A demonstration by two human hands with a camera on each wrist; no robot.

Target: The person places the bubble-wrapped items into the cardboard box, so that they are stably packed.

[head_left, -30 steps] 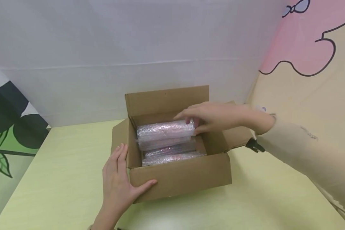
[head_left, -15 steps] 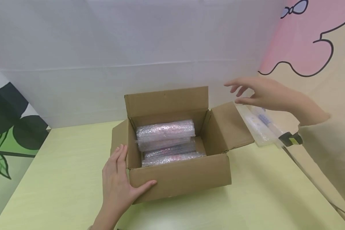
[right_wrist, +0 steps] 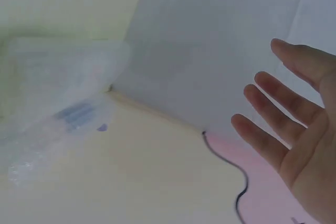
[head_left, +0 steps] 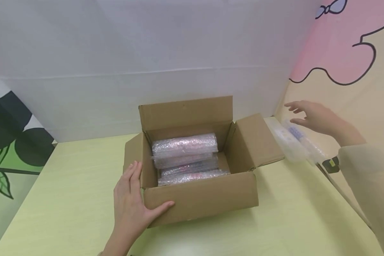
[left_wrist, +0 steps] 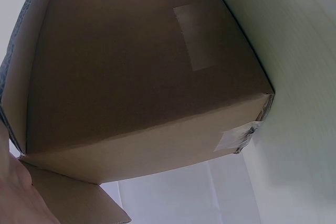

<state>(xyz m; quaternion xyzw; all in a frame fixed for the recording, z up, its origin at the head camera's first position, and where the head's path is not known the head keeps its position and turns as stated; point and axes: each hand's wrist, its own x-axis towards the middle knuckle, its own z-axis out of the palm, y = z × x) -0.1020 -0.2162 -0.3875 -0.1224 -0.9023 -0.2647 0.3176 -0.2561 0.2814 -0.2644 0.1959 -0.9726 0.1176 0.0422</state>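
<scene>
An open cardboard box (head_left: 200,199) stands on the table, with its flaps folded outward. Inside it lie several clear bubble-wrapped bundles (head_left: 185,145), hints of pink showing through. My left hand (head_left: 129,201) rests on the box's front left corner, fingers extended along the left flap and thumb over the front flap. The left wrist view catches only part of this hand (left_wrist: 21,195) beside the box's side. My right hand (head_left: 320,115) hovers over the far right corner, holding nothing, its fingers apart and relaxed in the right wrist view.
Two clear plastic-wrapped pieces, one a bubble-wrapped package (head_left: 304,140) with blue print, lie at the table's right back edge. A white cloth wall (head_left: 115,99) rises behind the box. The pale green table (head_left: 67,199) ends at a printed wall on the right.
My right hand has left the bundles in the box and moved right, rising and then lowering over the far right corner. The left hand and the box have stayed put.
</scene>
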